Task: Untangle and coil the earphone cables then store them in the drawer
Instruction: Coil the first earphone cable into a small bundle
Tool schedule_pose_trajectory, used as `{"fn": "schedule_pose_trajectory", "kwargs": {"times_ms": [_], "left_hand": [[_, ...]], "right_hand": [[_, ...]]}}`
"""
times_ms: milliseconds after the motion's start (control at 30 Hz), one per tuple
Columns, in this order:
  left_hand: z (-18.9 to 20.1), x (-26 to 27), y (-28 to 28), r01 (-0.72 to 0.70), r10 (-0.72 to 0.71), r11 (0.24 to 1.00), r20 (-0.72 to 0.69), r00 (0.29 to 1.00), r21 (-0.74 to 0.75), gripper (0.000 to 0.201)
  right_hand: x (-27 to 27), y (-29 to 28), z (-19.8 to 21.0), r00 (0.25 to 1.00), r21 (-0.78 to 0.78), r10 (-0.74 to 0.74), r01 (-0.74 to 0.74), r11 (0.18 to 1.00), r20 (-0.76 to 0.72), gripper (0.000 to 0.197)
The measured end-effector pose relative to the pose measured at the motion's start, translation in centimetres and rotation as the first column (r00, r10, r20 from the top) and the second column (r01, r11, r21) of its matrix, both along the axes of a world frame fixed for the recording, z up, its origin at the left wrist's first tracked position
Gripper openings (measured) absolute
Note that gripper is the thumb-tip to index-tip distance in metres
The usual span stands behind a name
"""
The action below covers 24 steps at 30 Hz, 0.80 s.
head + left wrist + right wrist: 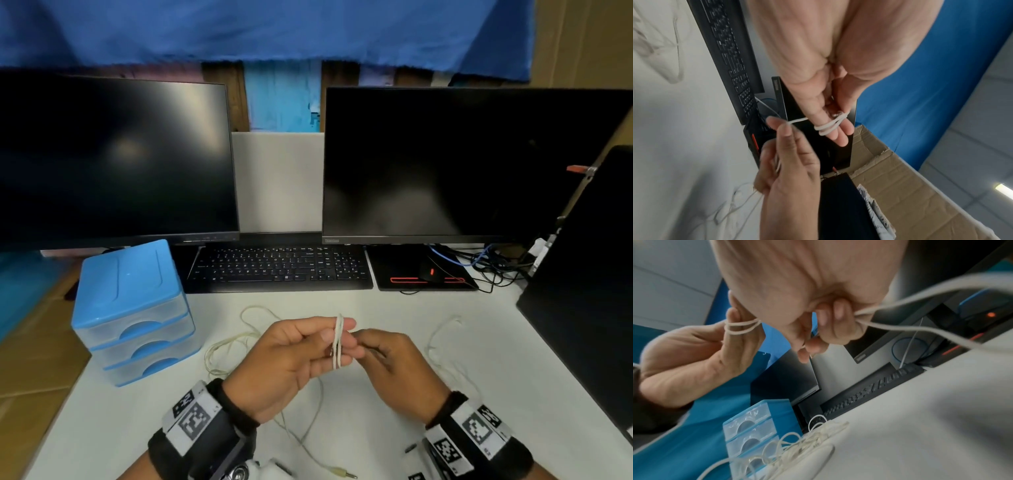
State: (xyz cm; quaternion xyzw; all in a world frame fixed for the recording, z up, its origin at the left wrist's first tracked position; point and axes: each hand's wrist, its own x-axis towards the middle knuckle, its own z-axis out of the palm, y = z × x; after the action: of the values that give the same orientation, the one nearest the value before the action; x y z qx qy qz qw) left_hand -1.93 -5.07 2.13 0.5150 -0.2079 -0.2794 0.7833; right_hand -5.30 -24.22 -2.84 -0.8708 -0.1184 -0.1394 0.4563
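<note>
Two or three turns of white earphone cable [338, 342] already sit round the left hand's straight fingers, above the desk.

Left of the grip: blue three-drawer unit [132, 308], drawers closed, and a second cable [227, 346] lying loose on the white desk [394, 394]. Left hand [291, 356] holds fingers out as a spool, likely to keep loops even; thumb presses the turns. Right hand [390, 356], just right of the coil, pinches the free run taut between curled fingertips. More slack trails right of that pinch [442, 349]. The jack plug [344, 474] lies below the hands. Left wrist view shows the taut span from pinch to coil [829, 127]; the head view hides it. Right wrist view shows cable exiting behind the right hand [900, 305] and the heaped second cable [813, 439].
</note>
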Motion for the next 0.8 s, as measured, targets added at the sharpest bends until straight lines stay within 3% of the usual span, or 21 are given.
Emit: {"fn": "schedule_pose_trajectory", "kwargs": {"times_ms": [100, 200, 267, 367, 433, 500, 567, 633, 733, 800], "left_hand": [[0.5, 0.5, 0.3, -0.077, 0.076, 0.997, -0.014, 0.997, -0.016, 0.027], [0.8, 0.5, 0.3, -0.083, 0.083, 0.997, -0.009, 0.996, -0.003, 0.025], [1.0, 0.2, 0.2, -0.073, 0.073, 0.997, -0.003, 0.997, 0.003, 0.025], [0.9, 0.0, -0.2, -0.160, 0.160, 0.987, -0.012, 0.987, -0.033, 0.023], [0.3, 0.4, -0.3, -0.265, 0.264, 0.963, -0.016, 0.964, -0.047, 0.024], [-0.3, 0.7, -0.4, -0.338, 0.338, 0.941, 0.005, 0.941, -0.035, 0.027], [-0.8, 1.0, -0.5, -0.379, 0.374, 0.925, 0.109, 0.921, 0.026, 0.031], [-1.5, 1.3, -0.3, -0.452, 0.391, 0.883, 0.333, 0.858, 0.129, 0.031], [-2.2, 1.2, 0.2, -0.471, 0.230, 0.843, 0.618, 0.751, 0.259, 0.028], [-2.2, 0.5, 0.1, -0.374, 0.088, 0.867, 0.638, 0.765, 0.329, 0.027]], "right_hand": [[0.4, -0.4, -0.8, 0.999, -0.009, -0.055, 0.055, 0.998, -0.001, 0.023], [1.0, -1.5, -0.9, 0.969, -0.016, -0.237, 0.239, 0.971, 0.064, 0.018], [1.0, -2.0, -0.7, 0.958, -0.103, -0.272, 0.280, 0.954, 0.088, 0.017], [-0.1, -0.8, -0.1, 0.995, -0.277, -0.058, 0.032, 0.960, -0.085, 0.020], [-1.1, 0.8, 0.8, 0.974, -0.302, 0.103, -0.161, 0.939, -0.201, 0.029], [-2.1, 2.1, 2.0, 0.956, -0.351, 0.186, -0.258, 0.900, -0.226, 0.035], [-2.9, 2.5, 3.7, 0.949, -0.377, 0.215, -0.290, 0.880, -0.229, 0.031], [-3.7, 2.5, 5.5, 0.942, -0.333, 0.248, -0.314, 0.889, -0.227, 0.028], [-4.3, 2.2, 7.6, 0.956, -0.150, 0.263, -0.281, 0.948, -0.130, 0.024], [-3.7, 1.4, 7.9, 0.982, -0.027, 0.183, -0.184, 0.983, -0.042, 0.021]]}}
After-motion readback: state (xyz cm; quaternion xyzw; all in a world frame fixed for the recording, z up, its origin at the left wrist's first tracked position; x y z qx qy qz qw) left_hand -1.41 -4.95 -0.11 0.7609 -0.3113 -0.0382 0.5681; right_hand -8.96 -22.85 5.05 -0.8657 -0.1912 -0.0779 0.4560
